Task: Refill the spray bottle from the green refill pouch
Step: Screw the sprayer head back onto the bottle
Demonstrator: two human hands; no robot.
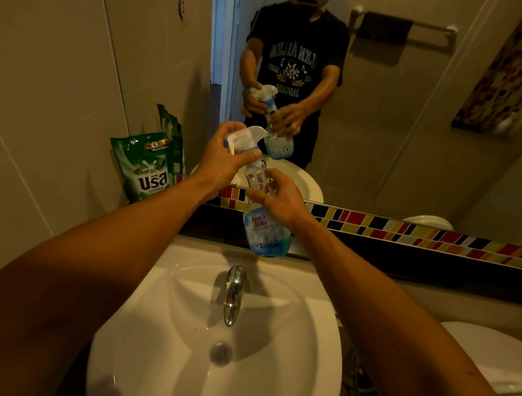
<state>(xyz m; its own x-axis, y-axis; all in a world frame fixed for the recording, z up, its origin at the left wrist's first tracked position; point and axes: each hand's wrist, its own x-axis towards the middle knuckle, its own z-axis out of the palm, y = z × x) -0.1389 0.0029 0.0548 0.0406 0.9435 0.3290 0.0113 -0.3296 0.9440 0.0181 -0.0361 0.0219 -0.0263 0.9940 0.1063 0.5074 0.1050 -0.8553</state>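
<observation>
Now both our hands are on the spray bottle (263, 221), held over the back of the sink (309, 352).

We've got our left hand (224, 160) wrapped around the white trigger head (244, 138) at the bottle's top, fingers curled tight on it, while our right hand (277, 200) clasps the clear neck just below. The bottle hangs tilted, a little blue liquid pooled at its base, above the chrome faucet (233, 293). Over at nine o'clock from the bottle, the green refill pouch (148, 167) stands propped in the wall corner, well apart from our hands. At twelve o'clock, the mirror (394, 115) shows the same two-handed grip.
</observation>
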